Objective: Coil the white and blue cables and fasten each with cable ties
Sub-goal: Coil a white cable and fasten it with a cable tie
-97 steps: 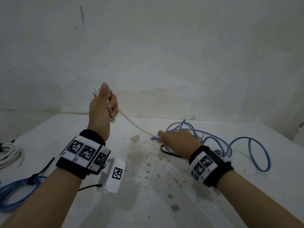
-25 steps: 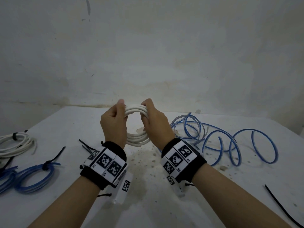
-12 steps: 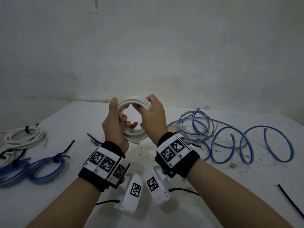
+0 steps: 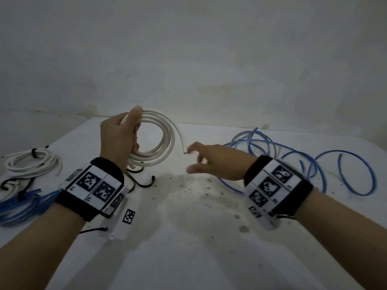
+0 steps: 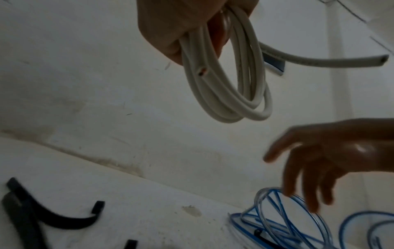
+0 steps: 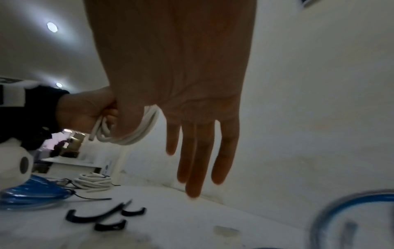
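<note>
My left hand grips the white cable coil above the tabletop so loops stay together | right hand empty, fingers relaxed, probably heading for the black ties | blue cable uncoiled at right.

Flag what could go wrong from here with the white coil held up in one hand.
1. Only the left hand grips the white coil; its free end sticks out loose, so the loops might spring apart before a tie goes on.
2. The right hand is open above the uncoiled blue cable; it could snag that.
3. The black ties lie under the left wrist, so reaching for one may be awkward.
</note>
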